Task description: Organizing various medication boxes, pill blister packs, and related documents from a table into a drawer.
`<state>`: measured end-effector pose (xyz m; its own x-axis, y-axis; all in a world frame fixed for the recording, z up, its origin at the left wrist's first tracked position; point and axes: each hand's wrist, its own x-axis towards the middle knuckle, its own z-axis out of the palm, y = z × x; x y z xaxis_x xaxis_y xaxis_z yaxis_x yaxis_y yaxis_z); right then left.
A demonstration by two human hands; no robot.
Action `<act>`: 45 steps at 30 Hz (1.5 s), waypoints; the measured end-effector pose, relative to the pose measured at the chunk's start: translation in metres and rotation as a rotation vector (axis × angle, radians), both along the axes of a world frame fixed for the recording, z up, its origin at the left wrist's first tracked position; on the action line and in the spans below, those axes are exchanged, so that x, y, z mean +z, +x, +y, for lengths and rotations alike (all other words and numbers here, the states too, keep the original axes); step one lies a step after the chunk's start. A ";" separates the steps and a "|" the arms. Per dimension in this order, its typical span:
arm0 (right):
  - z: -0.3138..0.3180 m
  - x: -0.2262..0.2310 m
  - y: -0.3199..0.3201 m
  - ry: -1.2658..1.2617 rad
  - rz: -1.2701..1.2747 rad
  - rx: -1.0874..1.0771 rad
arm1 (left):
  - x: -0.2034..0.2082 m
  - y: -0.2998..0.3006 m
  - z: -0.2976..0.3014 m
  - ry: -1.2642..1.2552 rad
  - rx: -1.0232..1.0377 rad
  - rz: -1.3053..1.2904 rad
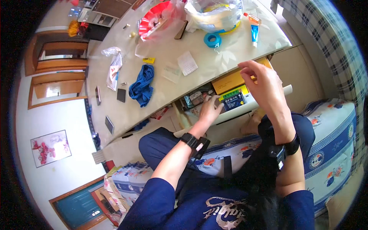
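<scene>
**Two Hands at a Pulled-Out Drawer**

We look down on a seated person whose two hands work at a drawer [231, 114] pulled out from under the surface [165, 95]. Presumably it stands out over the knees so that its contents can be reached from above.

The left hand [209, 112] dips over the drawer's middle, fingers bent downward beside the left end of a dark blue box [234, 102]. We cannot tell whether they grip anything, since the back of the hand hides the tips. The right hand [264, 82] hangs above the drawer's right part, its thumb and fingers curled with a narrow gap between them; we see nothing held there. Its raised position seems to leave the boxes below uncovered.

Inside the drawer, the dark blue box lies nearest the front, a green and yellow box [232, 93] just behind it, and a larger yellow box [228, 82] farther back. We judge that they sit close together to save room. Small packets [197, 98] crowd the left side.

On the surface, we note a blue cloth [142, 86], a paper slip [187, 63], a teal tape roll [212, 40] and a blue tube [254, 33], all apart from the hands.
</scene>
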<state>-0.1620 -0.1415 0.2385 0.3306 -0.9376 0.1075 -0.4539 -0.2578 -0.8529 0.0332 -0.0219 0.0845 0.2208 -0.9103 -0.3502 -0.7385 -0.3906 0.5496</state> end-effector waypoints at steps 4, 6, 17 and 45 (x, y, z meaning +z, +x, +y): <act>0.002 -0.007 0.001 -0.049 0.073 0.048 | 0.062 0.010 0.005 -0.287 -0.089 0.105; 0.002 -0.011 0.000 -0.077 0.063 0.033 | 0.072 0.021 0.015 -0.250 -0.082 0.088; -0.007 0.031 -0.016 -0.111 -0.482 -0.155 | -0.021 0.150 0.043 -0.244 0.793 0.312; -0.001 0.000 0.034 0.001 -0.273 0.140 | 0.028 0.076 0.119 -0.424 0.882 0.111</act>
<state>-0.1280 -0.1423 0.2386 0.4153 -0.8853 0.2092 -0.1680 -0.3007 -0.9388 0.1094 0.0975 0.1127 0.8670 -0.4896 -0.0925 -0.2125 -0.5311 0.8202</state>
